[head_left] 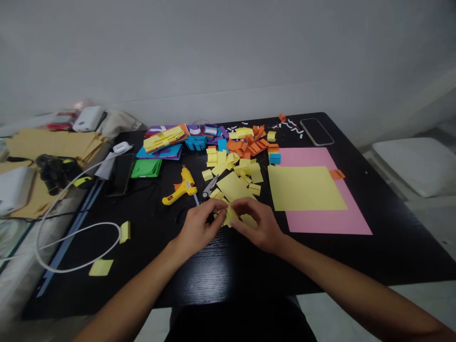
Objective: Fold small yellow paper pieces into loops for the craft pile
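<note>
Between my two hands, near the middle of the black table, is a small piece of yellow paper (231, 215). My left hand (201, 223) pinches it from the left, thumb and fingers bent. From the right, my right hand (259, 223) grips the same piece with its fingertips. Just beyond my hands lies a heap of folded yellow paper pieces (235, 185), with scissors (210, 186) at its left side. Folded orange pieces (249, 147) lie farther back. A yellow glue gun (182, 187) rests to the left of the scissors.
Yellow (306, 187) and pink sheets (327, 223) overlap on the right, with a phone (317, 132) behind. Stacked coloured paper (166, 138) and a green bundle (146, 168) lie back left. A white cable (76, 232) loops at left near two yellow pieces (101, 267).
</note>
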Tool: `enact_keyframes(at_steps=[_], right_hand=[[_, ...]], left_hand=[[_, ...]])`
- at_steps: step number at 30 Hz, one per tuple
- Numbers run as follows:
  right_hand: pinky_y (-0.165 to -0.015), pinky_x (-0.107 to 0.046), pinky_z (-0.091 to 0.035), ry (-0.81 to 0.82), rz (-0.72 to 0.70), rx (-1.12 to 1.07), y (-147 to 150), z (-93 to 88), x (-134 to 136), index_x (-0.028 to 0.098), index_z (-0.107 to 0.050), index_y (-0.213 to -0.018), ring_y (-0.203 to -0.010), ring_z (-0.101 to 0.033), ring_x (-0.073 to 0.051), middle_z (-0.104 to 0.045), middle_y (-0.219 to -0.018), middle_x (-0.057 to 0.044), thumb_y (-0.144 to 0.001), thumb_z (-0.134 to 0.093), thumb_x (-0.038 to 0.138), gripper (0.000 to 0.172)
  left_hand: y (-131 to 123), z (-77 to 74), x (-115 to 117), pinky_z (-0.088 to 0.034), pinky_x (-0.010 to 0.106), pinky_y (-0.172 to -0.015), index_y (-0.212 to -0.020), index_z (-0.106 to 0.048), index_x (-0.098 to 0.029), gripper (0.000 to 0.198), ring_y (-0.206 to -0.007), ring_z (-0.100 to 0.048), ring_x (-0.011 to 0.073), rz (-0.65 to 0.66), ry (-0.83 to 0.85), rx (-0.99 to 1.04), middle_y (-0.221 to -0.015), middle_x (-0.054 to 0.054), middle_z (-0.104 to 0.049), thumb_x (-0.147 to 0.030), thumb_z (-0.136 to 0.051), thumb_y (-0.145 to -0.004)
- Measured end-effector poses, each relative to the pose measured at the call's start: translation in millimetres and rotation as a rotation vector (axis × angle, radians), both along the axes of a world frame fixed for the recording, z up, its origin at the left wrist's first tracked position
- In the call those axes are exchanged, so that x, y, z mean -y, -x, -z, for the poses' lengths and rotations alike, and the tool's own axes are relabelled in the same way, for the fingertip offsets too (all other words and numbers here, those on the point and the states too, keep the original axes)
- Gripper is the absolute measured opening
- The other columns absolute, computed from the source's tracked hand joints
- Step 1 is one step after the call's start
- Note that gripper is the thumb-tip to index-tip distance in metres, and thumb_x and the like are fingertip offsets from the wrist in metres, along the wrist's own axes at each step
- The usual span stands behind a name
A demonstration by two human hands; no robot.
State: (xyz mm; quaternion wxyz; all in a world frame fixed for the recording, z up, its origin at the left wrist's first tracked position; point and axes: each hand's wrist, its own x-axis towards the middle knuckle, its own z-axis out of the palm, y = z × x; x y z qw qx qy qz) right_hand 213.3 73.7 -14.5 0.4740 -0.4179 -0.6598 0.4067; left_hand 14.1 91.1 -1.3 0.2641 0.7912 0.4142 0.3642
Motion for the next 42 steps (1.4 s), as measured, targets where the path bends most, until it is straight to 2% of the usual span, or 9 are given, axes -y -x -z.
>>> enact_keyframes(at_steps=[3,7,11,15,21,26,34,42], right_hand=[[-0.075,-0.030,-0.062,0.184,0.012,-0.145,-3,1.5,-8,0.019,-0.071,-0.102,-0.086,-0.074,-0.019,-0.077,-0.095,-0.006,-0.095,-0.067,0.032,0.016],[-0.062,-0.027,-0.058,0.288,-0.010,-0.127,-4,7.7,-16,0.018,-0.074,-0.085,-0.066,-0.069,-0.016,-0.075,-0.075,-0.002,-0.089,-0.072,0.032,0.015],[-0.062,-0.028,-0.060,0.355,-0.037,-0.215,-3,10.9,-16,0.019,-0.075,-0.097,-0.066,-0.071,-0.016,-0.077,-0.079,-0.002,-0.084,-0.076,0.033,0.019],[-0.066,-0.027,-0.061,0.317,-0.017,-0.160,-2,11.6,-14,0.019,-0.076,-0.099,-0.073,-0.074,-0.016,-0.079,-0.086,-0.005,-0.084,-0.075,0.029,0.018],[-0.066,-0.028,-0.059,0.244,-0.001,-0.085,-3,11.4,-13,0.019,-0.078,-0.098,-0.073,-0.074,-0.017,-0.079,-0.083,-0.004,-0.086,-0.071,0.026,0.016],[-0.066,-0.028,-0.058,0.241,-0.025,-0.068,-4,7.7,-14,0.019,-0.080,-0.093,-0.074,-0.074,-0.017,-0.080,-0.083,-0.004,-0.087,-0.070,0.026,0.013],[-0.066,-0.028,-0.058,0.243,-0.037,-0.083,-5,7.3,-13,0.018,-0.080,-0.094,-0.073,-0.073,-0.017,-0.081,-0.084,-0.005,-0.087,-0.071,0.025,0.014],[-0.070,-0.030,-0.059,0.267,-0.053,-0.084,-6,7.2,-14,0.019,-0.081,-0.094,-0.077,-0.075,-0.019,-0.082,-0.086,-0.005,-0.086,-0.071,0.024,0.013]], left_hand=[[1,0.6,0,-0.058,0.023,-0.075,-0.102,-0.069,-0.019,0.011,-0.077,-0.073,0.0142,0.011,-0.027,-0.010,-0.089,0.003,-0.077,-0.017,-0.061,-0.097],[1,1.6,0,-0.059,0.024,-0.075,-0.103,-0.070,-0.019,0.011,-0.077,-0.073,0.0142,0.024,-0.046,-0.016,-0.090,0.003,-0.078,-0.016,-0.061,-0.096],[2,1.2,0,-0.059,0.024,-0.075,-0.102,-0.070,-0.019,0.010,-0.078,-0.073,0.0147,0.036,-0.042,-0.041,-0.090,0.004,-0.078,-0.018,-0.061,-0.097],[2,1.2,0,-0.059,0.024,-0.076,-0.102,-0.070,-0.019,0.011,-0.078,-0.074,0.0144,0.054,-0.044,-0.038,-0.091,0.003,-0.078,-0.016,-0.061,-0.096],[2,-0.1,-1,-0.059,0.025,-0.076,-0.104,-0.071,-0.019,0.012,-0.078,-0.074,0.0149,0.082,0.013,-0.050,-0.092,0.004,-0.079,-0.019,-0.061,-0.097],[4,-0.5,-2,-0.056,0.023,-0.069,-0.104,-0.072,-0.019,0.012,-0.072,-0.069,0.0137,0.086,0.060,-0.030,-0.084,0.002,-0.076,-0.021,-0.062,-0.097],[6,0.0,-5,-0.053,0.023,-0.066,-0.103,-0.074,-0.019,0.012,-0.073,-0.066,0.0136,0.083,0.139,0.010,-0.086,0.003,-0.075,-0.025,-0.065,-0.098],[6,-3.7,-6,-0.053,0.025,-0.072,-0.103,-0.075,-0.020,0.011,-0.078,-0.066,0.0141,0.150,0.141,0.039,-0.091,0.004,-0.075,-0.022,-0.065,-0.098]])
